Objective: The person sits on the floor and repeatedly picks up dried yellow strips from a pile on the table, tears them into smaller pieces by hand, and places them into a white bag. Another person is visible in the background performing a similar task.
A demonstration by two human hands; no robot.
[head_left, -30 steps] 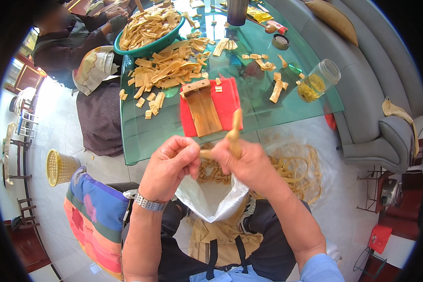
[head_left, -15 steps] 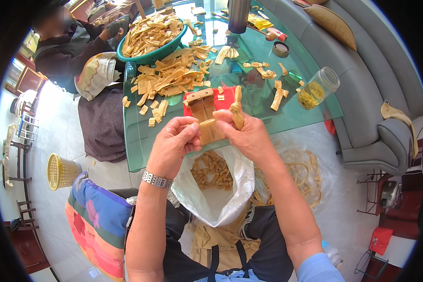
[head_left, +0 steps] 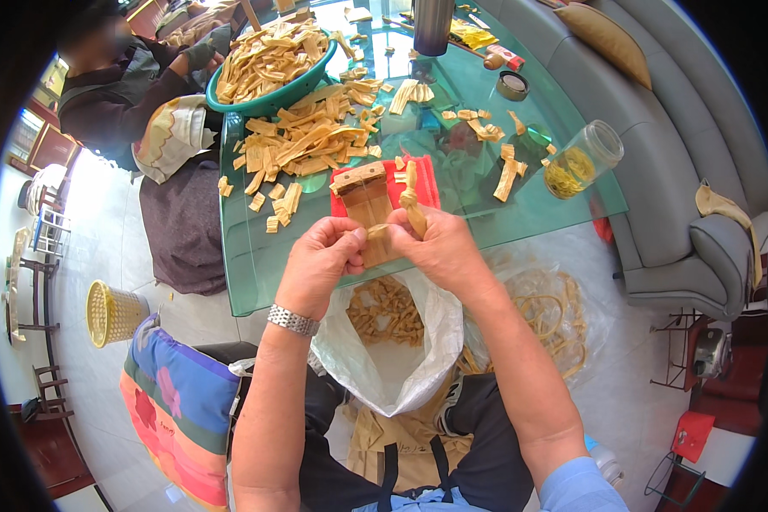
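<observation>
Just in front of the table edge, my left hand (head_left: 320,260) pinches one end of a thin pale strip (head_left: 377,230). My right hand (head_left: 439,252) grips a knotted, tan, strip-like piece (head_left: 410,198) standing upright, and its thumb meets the thin strip. Behind both hands, a wooden board with a raised block (head_left: 358,192) rests on a red cloth (head_left: 422,175) on the glass table (head_left: 503,230). Below my hands is an open white sack (head_left: 435,350) with tan pieces (head_left: 375,311) in it.
A teal basket (head_left: 269,102) of dried strips, loose strips (head_left: 307,141), a jar (head_left: 582,160) and a dark tumbler (head_left: 432,26) are on the table. Another person (head_left: 124,94) is at left, near a mesh bin (head_left: 111,311). A grey sofa (head_left: 657,171) lines the right.
Both hands have risen toward the board, uncovering more of the sack's opening. The knotted piece in my right hand has shifted left. The strip stays held between my hands.
</observation>
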